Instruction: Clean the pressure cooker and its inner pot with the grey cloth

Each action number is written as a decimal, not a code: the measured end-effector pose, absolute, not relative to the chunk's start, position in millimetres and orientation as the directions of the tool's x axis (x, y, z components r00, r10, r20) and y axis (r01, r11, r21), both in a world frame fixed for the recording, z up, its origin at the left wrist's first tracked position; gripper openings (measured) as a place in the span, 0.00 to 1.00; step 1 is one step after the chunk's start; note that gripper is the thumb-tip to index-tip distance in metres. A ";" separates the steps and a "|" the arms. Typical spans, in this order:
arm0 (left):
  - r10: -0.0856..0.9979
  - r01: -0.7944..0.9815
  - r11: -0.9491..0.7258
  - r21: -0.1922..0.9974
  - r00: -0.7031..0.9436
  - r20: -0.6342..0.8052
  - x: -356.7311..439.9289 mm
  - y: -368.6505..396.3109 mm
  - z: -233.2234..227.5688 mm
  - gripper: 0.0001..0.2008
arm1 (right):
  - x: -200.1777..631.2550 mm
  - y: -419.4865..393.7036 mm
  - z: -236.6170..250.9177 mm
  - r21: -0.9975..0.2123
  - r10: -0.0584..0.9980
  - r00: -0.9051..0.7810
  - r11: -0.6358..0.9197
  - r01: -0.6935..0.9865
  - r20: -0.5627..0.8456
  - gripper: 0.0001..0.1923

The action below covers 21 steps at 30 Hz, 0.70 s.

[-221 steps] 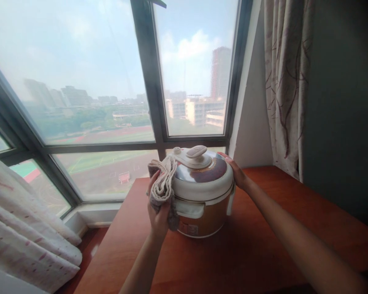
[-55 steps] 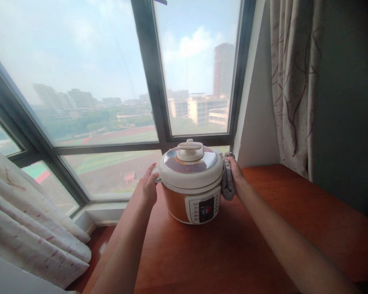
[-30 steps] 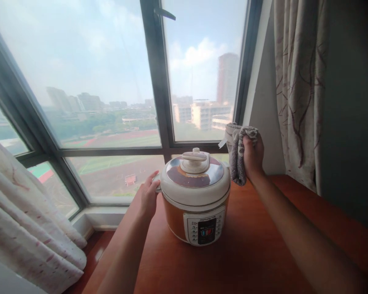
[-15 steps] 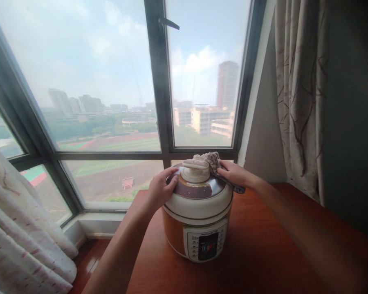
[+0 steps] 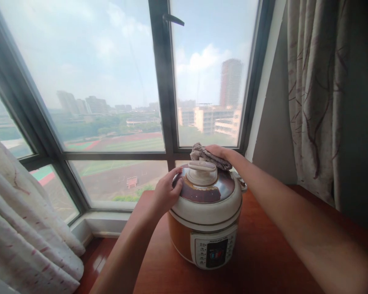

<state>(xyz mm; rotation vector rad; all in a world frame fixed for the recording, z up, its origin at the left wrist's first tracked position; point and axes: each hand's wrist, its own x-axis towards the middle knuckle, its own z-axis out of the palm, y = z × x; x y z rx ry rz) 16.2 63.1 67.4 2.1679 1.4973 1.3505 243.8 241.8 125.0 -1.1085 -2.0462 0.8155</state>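
An electric pressure cooker (image 5: 206, 218), cream and orange with a button panel at its front, stands upright on the wooden table. Its lid has a shiny, brown-reflecting top and a cream knob handle (image 5: 201, 173). My left hand (image 5: 168, 191) grips the left edge of the lid, thumb on top and fingers curled round the side. At the far right of the lid, behind the knob, my right hand (image 5: 218, 151) presses a grey-brown patterned cloth (image 5: 210, 157) against the surface. Part of that hand's fingers is hidden by the cloth.
The reddish-brown table (image 5: 263, 241) reaches toward large windows with a dark frame (image 5: 167, 81). A patterned curtain (image 5: 24, 228) hangs at left, another curtain (image 5: 315, 102) at right. A low white sill (image 5: 107, 222) runs below the left window.
My right hand has moved the cloth from the lid's right side to its far side, behind the knob. The left hand keeps its place on the lid. The view has shifted slightly.
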 end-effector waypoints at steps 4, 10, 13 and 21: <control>0.823 0.609 -0.469 0.640 0.037 0.567 16.1 64.2 62.1 0.19 | 205.9 231.8 149.0 -0.755 0.802 -0.592 0.438 0.487 0.083 0.09; 0.760 0.410 -0.437 0.801 -0.308 0.572 10.2 75.0 56.5 0.19 | 170.9 202.8 165.0 -0.765 0.663 -0.746 0.444 0.466 -0.069 0.08; 0.708 0.437 -0.486 0.757 -0.312 0.634 4.7 89.6 79.4 0.18 | 171.5 189.7 168.4 -0.791 0.611 -0.790 0.453 0.411 -0.060 0.09; 0.871 0.251 -0.452 0.856 0.330 0.363 28.3 159.7 142.5 0.19 | 214.4 140.7 178.5 -0.824 0.525 -0.746 0.563 -0.056 0.410 0.17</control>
